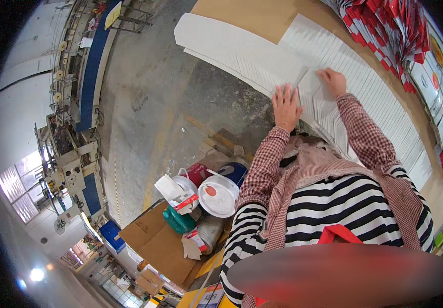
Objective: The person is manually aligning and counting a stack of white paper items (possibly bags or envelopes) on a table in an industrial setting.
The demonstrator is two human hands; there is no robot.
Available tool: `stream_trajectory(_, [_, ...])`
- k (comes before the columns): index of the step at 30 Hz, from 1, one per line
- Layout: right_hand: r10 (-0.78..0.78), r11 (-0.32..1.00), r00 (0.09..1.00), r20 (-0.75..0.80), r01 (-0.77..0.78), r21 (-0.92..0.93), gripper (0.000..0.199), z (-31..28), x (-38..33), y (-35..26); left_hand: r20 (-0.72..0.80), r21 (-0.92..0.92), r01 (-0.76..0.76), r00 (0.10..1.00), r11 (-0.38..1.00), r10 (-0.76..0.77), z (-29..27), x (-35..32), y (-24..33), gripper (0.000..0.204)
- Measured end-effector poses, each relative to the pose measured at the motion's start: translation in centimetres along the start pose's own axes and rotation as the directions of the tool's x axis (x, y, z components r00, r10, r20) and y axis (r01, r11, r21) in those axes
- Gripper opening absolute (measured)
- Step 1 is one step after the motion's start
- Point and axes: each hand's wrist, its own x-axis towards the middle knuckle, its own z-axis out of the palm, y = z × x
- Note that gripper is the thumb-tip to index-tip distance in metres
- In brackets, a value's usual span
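Note:
White paper sheets [370,92] lie fanned out in a long overlapping row across the worktable. My left hand [286,107] rests on the near edge of the row, its fingers stretched out and slightly spread. Just to its right, my right hand [333,81] has its fingers curled at the upper edge of a white sheet [311,88] that sits over the others. The fingertips seem to pinch that edge, though the contact is small in the picture. Brown cardboard [249,18] shows beneath and behind the sheets.
Red and white folded packets [380,31] are heaped at the far right of the table. At lower left, an open cardboard box [152,238] stands beside a white bucket lid [217,196] and a green container [179,220]. A machine with a blue conveyor belt [90,72] runs along the left.

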Motion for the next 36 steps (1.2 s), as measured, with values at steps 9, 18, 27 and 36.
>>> stream_trajectory(9, [-0.05, 0.995, 0.999, 0.016, 0.051, -0.08, 0.041, 1.6, -0.1, 1.4, -0.033, -0.02, -0.03, 0.999, 0.999, 0.03, 0.5, 0.2, 0.2, 0.066])
stream_trajectory(18, [-0.048, 0.999, 0.997, 0.067, 0.049, -0.018, 0.04, 1.0, 0.1, 1.2, -0.018, -0.086, -0.018, 1.0, 0.996, 0.017, 0.5, 0.1, 0.4, 0.068])
stream_trajectory(27, [-0.09, 0.904, 0.993, -0.072, 0.112, 0.413, 0.015, -1.3, 0.8, 2.1, 0.016, -0.039, 0.031, 0.999, 0.999, -0.03, 0.3, 0.0, 2.0, 0.068])
stream_trajectory(36, [-0.423, 0.9, 0.894, 0.151, 0.394, 0.186, 0.016, -2.2, 2.8, 1.0, 0.02, -0.01, 0.062, 0.998, 0.998, -0.062, 0.9, -1.5, 4.5, 0.072])
